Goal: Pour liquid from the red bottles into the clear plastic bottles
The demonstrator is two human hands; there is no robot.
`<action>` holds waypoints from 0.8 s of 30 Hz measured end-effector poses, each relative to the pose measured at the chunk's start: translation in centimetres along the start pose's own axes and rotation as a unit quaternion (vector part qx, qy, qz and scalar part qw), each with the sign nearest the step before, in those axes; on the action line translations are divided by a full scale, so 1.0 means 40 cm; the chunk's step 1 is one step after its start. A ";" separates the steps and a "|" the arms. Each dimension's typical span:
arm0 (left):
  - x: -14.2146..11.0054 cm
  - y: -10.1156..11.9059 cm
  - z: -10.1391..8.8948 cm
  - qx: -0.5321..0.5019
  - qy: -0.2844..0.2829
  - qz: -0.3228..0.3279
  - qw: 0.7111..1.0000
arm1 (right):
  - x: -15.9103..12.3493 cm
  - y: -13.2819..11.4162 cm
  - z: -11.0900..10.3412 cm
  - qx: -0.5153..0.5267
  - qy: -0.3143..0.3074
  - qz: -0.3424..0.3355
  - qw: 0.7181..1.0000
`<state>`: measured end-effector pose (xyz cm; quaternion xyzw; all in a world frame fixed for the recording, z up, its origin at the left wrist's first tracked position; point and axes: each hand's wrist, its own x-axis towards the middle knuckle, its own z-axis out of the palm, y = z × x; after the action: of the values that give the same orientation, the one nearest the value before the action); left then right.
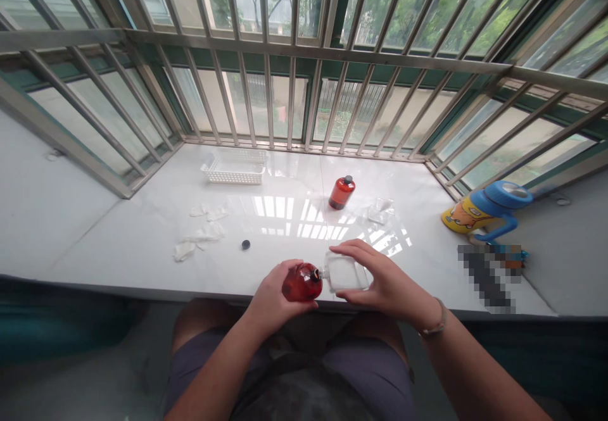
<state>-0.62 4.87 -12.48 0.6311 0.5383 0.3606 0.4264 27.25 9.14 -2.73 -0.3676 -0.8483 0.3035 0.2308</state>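
My left hand (278, 294) is wrapped round a red-brown see-through bottle (300, 283), which lies tilted with its dark mouth to the right. In my right hand (380, 275) is a clear square bottle (346, 272), gripped between thumb and fingers. The clear bottle's neck meets the red bottle's mouth; whether liquid passes between them I cannot tell. A small black cap (246, 244) lies on the white sill (285, 256), left of my hands. Farther back stands a second red-brown bottle (342, 193) with a dark cap on.
Crumpled white tissues or gloves (202, 234) lie at the left, before a white plastic basket (235, 169). A small clear item (380, 210) is at the right. Beyond it stands a blue and yellow drink bottle (484, 209). Metal window bars (304, 47) enclose the sill's back.
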 end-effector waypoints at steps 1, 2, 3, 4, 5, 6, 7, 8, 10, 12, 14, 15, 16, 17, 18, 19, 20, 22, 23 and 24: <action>0.000 0.003 -0.003 0.007 0.000 0.003 1.000 | 0.001 0.001 -0.004 0.000 -0.004 -0.003 1.000; -0.001 0.006 -0.005 0.015 0.000 0.006 1.000 | 0.001 0.003 -0.007 -0.001 -0.008 -0.006 1.000; -0.001 0.010 -0.008 0.021 -0.001 0.009 1.000 | 0.002 0.006 -0.011 -0.003 -0.011 -0.011 1.000; -0.001 0.014 -0.010 0.026 -0.002 0.013 1.000 | 0.003 0.009 -0.015 -0.004 -0.013 -0.015 1.000; -0.002 0.018 -0.013 0.030 -0.002 0.016 0.999 | 0.004 0.012 -0.018 -0.005 -0.014 -0.020 1.000; -0.003 0.022 -0.015 0.033 -0.003 0.019 0.999 | 0.005 0.015 -0.022 -0.005 -0.016 -0.024 1.000; -0.003 0.026 -0.016 0.036 -0.003 0.021 0.999 | 0.006 0.018 -0.027 -0.003 -0.017 -0.027 0.999; -0.004 0.031 -0.018 0.038 -0.005 0.023 0.999 | 0.007 0.021 -0.031 0.000 -0.019 -0.030 0.999; -0.006 0.040 -0.020 0.042 -0.007 0.025 0.999 | 0.009 0.029 -0.038 0.009 -0.024 -0.031 0.999; -0.007 0.049 -0.022 0.043 -0.011 0.026 0.999 | 0.008 0.036 -0.044 0.020 -0.031 -0.028 0.999; -0.009 0.056 -0.022 0.042 -0.014 0.027 0.999 | 0.006 0.043 -0.048 0.035 -0.039 -0.021 0.998; -0.010 0.060 -0.023 0.040 -0.015 0.027 0.999 | 0.005 0.046 -0.049 0.043 -0.042 -0.018 0.998; -0.010 0.062 -0.023 0.038 -0.016 0.027 0.999 | 0.004 0.048 -0.050 0.051 -0.044 -0.015 0.998; -0.011 0.064 -0.023 0.036 -0.018 0.026 0.999 | 0.003 0.049 -0.050 0.056 -0.046 -0.011 0.997; -0.011 0.066 -0.023 0.034 -0.020 0.024 0.999 | 0.002 0.050 -0.051 0.060 -0.049 -0.009 0.997; -0.011 0.066 -0.024 0.032 -0.022 0.022 0.999 | 0.002 0.049 -0.052 0.061 -0.051 -0.008 0.997; -0.011 0.067 -0.024 0.031 -0.023 0.020 0.999 | 0.003 0.049 -0.054 0.060 -0.053 -0.009 0.997; -0.010 0.066 -0.026 0.029 -0.026 0.017 0.999 | 0.006 0.045 -0.057 0.054 -0.058 -0.014 0.997; -0.010 0.066 -0.026 0.027 -0.026 0.015 0.999 | 0.008 0.043 -0.060 0.050 -0.060 -0.018 0.997; -0.009 0.065 -0.027 0.025 -0.026 0.013 0.999 | 0.011 0.041 -0.063 0.045 -0.062 -0.022 0.997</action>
<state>-0.69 4.51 -9.65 0.6577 0.5275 0.3361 0.4197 29.32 11.23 -2.01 -0.3185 -0.8542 0.3586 0.2008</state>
